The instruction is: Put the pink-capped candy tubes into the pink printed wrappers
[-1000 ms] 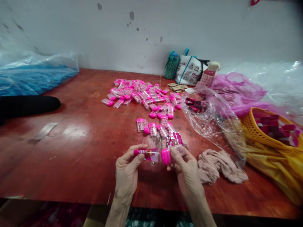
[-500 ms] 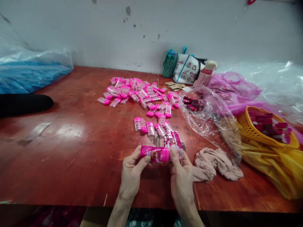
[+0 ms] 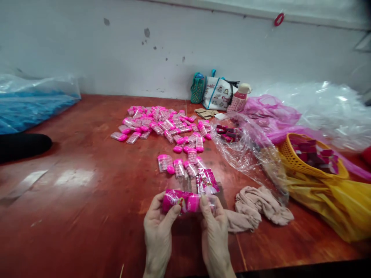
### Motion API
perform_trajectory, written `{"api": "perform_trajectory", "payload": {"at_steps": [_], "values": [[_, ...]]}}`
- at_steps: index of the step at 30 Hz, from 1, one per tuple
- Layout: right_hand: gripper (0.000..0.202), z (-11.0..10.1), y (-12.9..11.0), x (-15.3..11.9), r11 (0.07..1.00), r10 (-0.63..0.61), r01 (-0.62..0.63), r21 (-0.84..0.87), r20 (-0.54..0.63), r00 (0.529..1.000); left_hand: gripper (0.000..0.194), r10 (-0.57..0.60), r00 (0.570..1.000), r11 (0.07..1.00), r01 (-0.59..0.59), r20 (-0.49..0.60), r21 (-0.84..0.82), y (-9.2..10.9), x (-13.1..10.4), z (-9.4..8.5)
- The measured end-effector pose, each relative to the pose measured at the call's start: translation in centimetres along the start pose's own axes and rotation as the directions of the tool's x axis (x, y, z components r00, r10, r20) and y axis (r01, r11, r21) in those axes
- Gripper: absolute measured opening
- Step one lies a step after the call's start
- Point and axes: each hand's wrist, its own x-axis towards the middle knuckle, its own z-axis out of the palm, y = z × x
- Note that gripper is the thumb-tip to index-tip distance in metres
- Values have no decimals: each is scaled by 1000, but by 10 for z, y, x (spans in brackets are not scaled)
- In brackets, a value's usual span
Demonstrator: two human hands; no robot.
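Fingers (image 3: 171, 214) of the left hand (image 3: 158, 231), as I watch from afar, are closed in a pinch on a printed magenta sleeve (image 3: 171, 197), the thumb over its near face and the sleeve reaching rightward past the thumb tip. I see the right hand (image 3: 213, 231) pinching a pink-capped clear container (image 3: 193, 202), thumb pressed across the body, the cap jutting left of that thumb. Cap and sleeve lie in line between the two hands, over the table (image 3: 101, 216); I cannot tell from here whether the cap is inside the sleeve. Just beyond the hands I make out glossy magenta wrappers (image 3: 207, 179), then scattered filled containers (image 3: 179, 168). A beige cloth (image 3: 248, 212) lies crumpled beside the right hand.
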Motion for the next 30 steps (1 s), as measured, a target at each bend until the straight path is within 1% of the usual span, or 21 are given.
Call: {"api": "perform_trajectory", "payload": {"at_steps": [2,4,6,9,11,13,15,18,20,22,27,30], "values": [[25,2,2,-1,1000,-8,7,26,12,1000,44,6,997,998,-11,-79,-56,1,-1,4],[22,3,5,-2,997,-30,28,66,29,999,50,-19,993,995,8,-117,-97,2,-2,8],[19,4,7,-3,994,-61,57,92,37,997,45,-90,992,991,81,-89,-103,2,-4,12],[16,4,11,-5,992,-100,98,79,24,995,25,-229,973,971,227,-12,-81,-1,-7,18],[15,3,12,-6,993,-121,120,18,10,993,18,-277,961,957,276,-1,-87,-2,-8,21],[18,2,11,-7,985,-143,144,-100,15,990,18,-272,962,957,269,-14,-112,-2,-8,22],[22,2,9,-8,955,-149,162,-249,69,986,19,-249,968,961,243,-29,-135,0,-6,21],[24,1,6,-10,893,-113,189,-407,203,973,20,-241,970,961,233,-34,-151,4,-2,15],[24,0,7,-12,885,-64,182,-428,275,959,21,-248,969,957,242,-19,-158,6,-1,11],[26,1,8,-14,904,-29,154,-400,301,953,22,-250,968,956,246,-4,-160,6,-2,10],[28,1,18,-20,943,-32,111,-315,244,969,25,-289,957,944,287,12,-165,5,-7,14],[26,-2,28,-23,938,-89,147,-315,191,977,24,-326,945,930,319,-11,-184,3,-9,16]]}}
